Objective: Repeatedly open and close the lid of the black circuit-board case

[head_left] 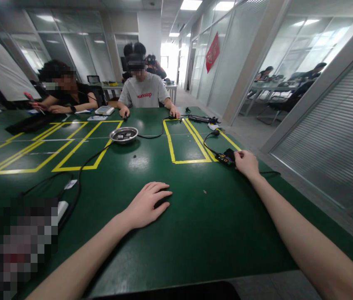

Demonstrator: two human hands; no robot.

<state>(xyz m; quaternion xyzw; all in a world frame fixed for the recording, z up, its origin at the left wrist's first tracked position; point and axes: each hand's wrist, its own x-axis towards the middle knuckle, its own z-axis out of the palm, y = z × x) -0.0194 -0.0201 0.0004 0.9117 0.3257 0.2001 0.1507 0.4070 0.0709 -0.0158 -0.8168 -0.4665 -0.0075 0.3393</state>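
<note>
My left hand point(149, 205) lies palm down on the green table point(176, 241), its fingers spread and nothing in them. Over at the right edge of the table, my right hand point(247, 163) has its fingers closed on the end of a small black device point(226, 157) with coloured markings. A black cable with a plug point(215, 133) lies just beyond that device. What exactly the device is, I cannot make out. My right fingertips partly hide its near end.
A metal bowl point(123, 135) with small metal pieces stands mid-table, black cables point(84, 166) beside it. Yellow tape point(191, 161) marks rectangles. Across the table sits a person in a grey shirt point(145, 91); another point(70, 96) works at the left. A folded black tripod-like object point(199, 119) lies far right.
</note>
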